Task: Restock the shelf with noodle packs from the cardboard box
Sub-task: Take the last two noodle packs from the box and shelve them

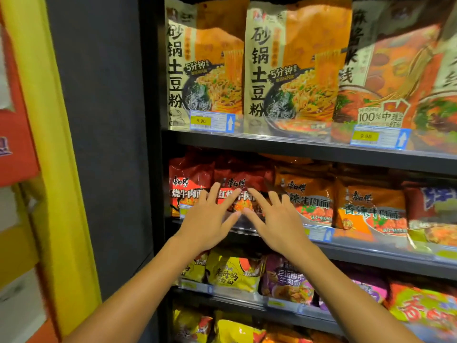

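Both forearms reach up, left hand [209, 220] and right hand [277, 222] flat, spread-fingered, gripping nothing, against the red noodle pack [241, 186] straight ahead.

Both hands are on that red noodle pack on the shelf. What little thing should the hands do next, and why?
Probably push the red noodle pack gently back and straighten it. The left hand and right hand lie on its front with fingers spread and straight, pressing rather than gripping. The pack stands at the shelf edge between another red pack and an orange pack, so squaring it up seems the likely finish.
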